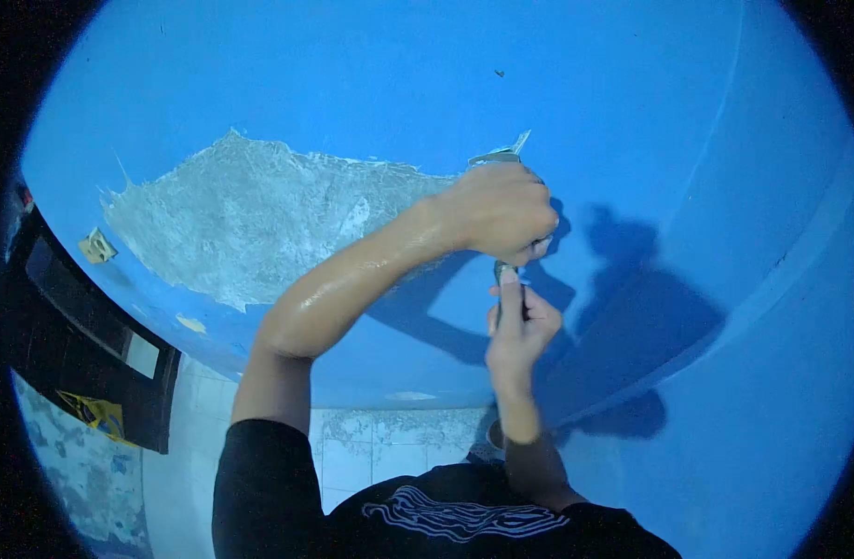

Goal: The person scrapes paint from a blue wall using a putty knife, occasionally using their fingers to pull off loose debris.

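Note:
A blue painted wall [576, 84] faces me, with a large bare grey patch [241, 205] of plaster and ragged paint edges. My left hand [503, 212] is closed in a fist against the wall at the patch's right end. Just above its knuckles shows the flat blade of a scraper [494, 157], beside a lifted flake of paint [522, 142]. Directly below, my right hand [524, 321] is closed around the lower end of the handle, thumb pointing up along it. Most of the scraper is hidden by both hands.
An electrical socket or switch plate [97, 246] is on the wall at left. Below it stands dark wooden furniture [92, 326] with a yellow bag or wrapper [94, 414]. Pale floor tiles [352, 456] lie below. The wall turns a corner at right, where shadows fall.

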Available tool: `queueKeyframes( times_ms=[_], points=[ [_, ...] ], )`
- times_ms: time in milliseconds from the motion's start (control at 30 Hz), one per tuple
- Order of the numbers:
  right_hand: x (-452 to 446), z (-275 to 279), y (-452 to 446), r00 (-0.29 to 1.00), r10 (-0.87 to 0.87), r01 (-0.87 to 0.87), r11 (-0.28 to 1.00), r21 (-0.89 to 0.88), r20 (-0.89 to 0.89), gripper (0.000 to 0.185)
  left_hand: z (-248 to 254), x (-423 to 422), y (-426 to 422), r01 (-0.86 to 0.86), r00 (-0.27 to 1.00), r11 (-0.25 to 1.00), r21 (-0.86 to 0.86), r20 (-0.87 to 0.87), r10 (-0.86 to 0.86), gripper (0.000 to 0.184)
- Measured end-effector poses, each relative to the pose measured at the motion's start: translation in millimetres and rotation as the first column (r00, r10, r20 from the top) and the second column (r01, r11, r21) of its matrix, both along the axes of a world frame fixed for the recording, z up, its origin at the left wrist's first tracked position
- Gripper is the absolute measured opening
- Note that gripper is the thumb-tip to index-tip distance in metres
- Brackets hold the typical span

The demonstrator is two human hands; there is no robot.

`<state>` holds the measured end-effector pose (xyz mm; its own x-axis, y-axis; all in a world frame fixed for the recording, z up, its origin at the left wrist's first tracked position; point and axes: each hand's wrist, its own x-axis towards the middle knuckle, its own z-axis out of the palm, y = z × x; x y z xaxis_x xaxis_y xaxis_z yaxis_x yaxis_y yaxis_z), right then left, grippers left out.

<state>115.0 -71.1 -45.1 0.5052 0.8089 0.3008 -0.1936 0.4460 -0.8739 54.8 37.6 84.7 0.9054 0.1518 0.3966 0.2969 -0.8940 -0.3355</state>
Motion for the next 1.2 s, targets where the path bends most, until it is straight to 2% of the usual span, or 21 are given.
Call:
queueKeyframes(
  times_ms=[33,100,200,267,367,500,567,600,633,667,733,767,800,833,867,900,967,1000,1100,1167,1200],
  points=[
    [-8.7,-3.0,0.7,1.000,0.003,-0.003,1.000,-0.006,0.004,0.038,-0.5,-2.5,-0.2,-0.012,0.999,1.000,0.003,-0.048,0.013,0.031],
    [-35.7,-9.9,4.0,0.978,0.043,-0.034,0.998,0.045,-0.205,0.037,0.0,-9.8,-3.2,-0.019,0.994,1.000,0.005,-0.108,0.020,0.029],
    [-63.1,-1.8,-0.5,0.957,0.064,-0.048,0.997,0.062,-0.283,0.036,9.2,-17.3,-9.1,0.002,0.991,1.000,-0.017,-0.131,-0.004,0.025],
    [-60.6,18.0,7.7,0.952,0.087,-0.060,0.993,0.100,-0.295,0.036,27.2,-18.6,-4.9,0.019,0.972,1.000,-0.016,-0.235,-0.022,0.024],
    [-60.2,30.3,14.3,0.959,0.073,-0.049,0.995,0.092,-0.275,0.039,52.0,-10.7,-6.8,0.012,0.973,0.999,0.040,-0.231,-0.003,0.026],
    [-62.2,13.3,10.7,0.963,0.131,-0.102,0.986,0.132,-0.237,0.038,30.6,-12.7,-7.7,-0.033,0.936,0.999,0.021,-0.351,0.039,0.028],
    [-61.9,5.2,3.3,0.954,0.157,-0.133,0.985,0.111,-0.254,0.036,6.1,-20.3,-6.3,0.230,0.971,0.972,0.054,-0.079,-0.226,0.021],
    [-58.1,2.8,1.3,0.963,0.176,-0.149,0.979,0.142,-0.202,0.036,-4.4,-25.4,-13.0,0.228,0.971,0.972,0.054,-0.080,-0.224,0.021],
    [-53.9,-0.9,-0.1,0.970,0.193,-0.167,0.971,0.174,-0.149,0.035,-17.3,-32.7,-23.4,0.228,0.945,0.967,0.117,0.211,-0.248,0.016],
    [-50.4,-18.2,5.4,0.978,0.200,-0.180,0.956,0.231,-0.063,0.031,-30.2,-40.7,-35.5,0.208,0.834,0.961,0.179,0.481,-0.270,0.014],
    [-46.8,-10.7,-4.6,0.967,0.226,-0.205,0.963,0.175,-0.113,0.030,-63.6,-58.4,-65.6,0.019,0.578,0.999,0.043,0.815,-0.046,0.012],
    [-44.1,-8.5,-8.3,0.955,0.244,-0.227,0.967,0.118,-0.165,0.030,-89.3,-68.0,-79.4,-0.059,0.471,0.985,-0.164,0.865,0.172,0.009],
    [-33.4,-18.1,-7.6,0.946,0.318,-0.313,0.947,0.072,-0.058,0.024,-115.0,-74.5,-92.4,-0.108,0.342,0.922,-0.372,0.857,0.386,0.006],
    [-28.4,-22.2,-6.1,0.947,0.316,-0.312,0.947,0.072,-0.058,0.024,-133.3,-75.7,-105.7,-0.039,0.330,0.850,-0.525,0.797,0.507,0.010],
    [-26.4,-25.1,-4.9,0.909,0.396,-0.394,0.918,0.037,-0.129,0.023,-145.3,-77.2,-114.9,0.031,0.331,0.750,-0.661,0.715,0.616,0.014],
    [-25.9,-25.2,-5.1,0.860,0.467,-0.476,0.879,0.007,-0.204,0.023,-152.4,-75.9,-119.2,0.029,0.335,0.749,-0.662,0.712,0.617,0.014],
    [-26.4,-25.7,-6.8,0.824,0.520,-0.529,0.848,0.025,-0.224,0.024,-162.0,-63.8,-126.1,0.381,0.216,0.632,-0.675,0.730,0.649,0.027],
    [-30.5,-31.5,-6.1,0.800,0.545,-0.557,0.830,0.027,-0.249,0.025,-161.9,-58.7,-127.1,0.399,0.192,0.654,-0.642,0.756,0.625,0.033],
    [-39.2,-46.2,-7.7,0.782,0.568,-0.573,0.817,0.061,-0.258,0.030,-151.4,-61.1,-128.3,0.435,0.144,0.623,-0.650,0.733,0.665,0.032],
    [-36.7,-53.4,-10.3,0.838,0.522,-0.533,0.846,-0.030,-0.158,0.032,-146.7,-68.8,-129.4,0.453,0.137,0.569,-0.686,0.684,0.716,0.033],
    [-31.0,-56.4,-9.2,0.841,0.539,-0.535,0.841,0.081,-0.052,0.035,-143.4,-73.1,-129.2,0.395,0.180,0.583,-0.710,0.682,0.709,0.034]
  ],
)
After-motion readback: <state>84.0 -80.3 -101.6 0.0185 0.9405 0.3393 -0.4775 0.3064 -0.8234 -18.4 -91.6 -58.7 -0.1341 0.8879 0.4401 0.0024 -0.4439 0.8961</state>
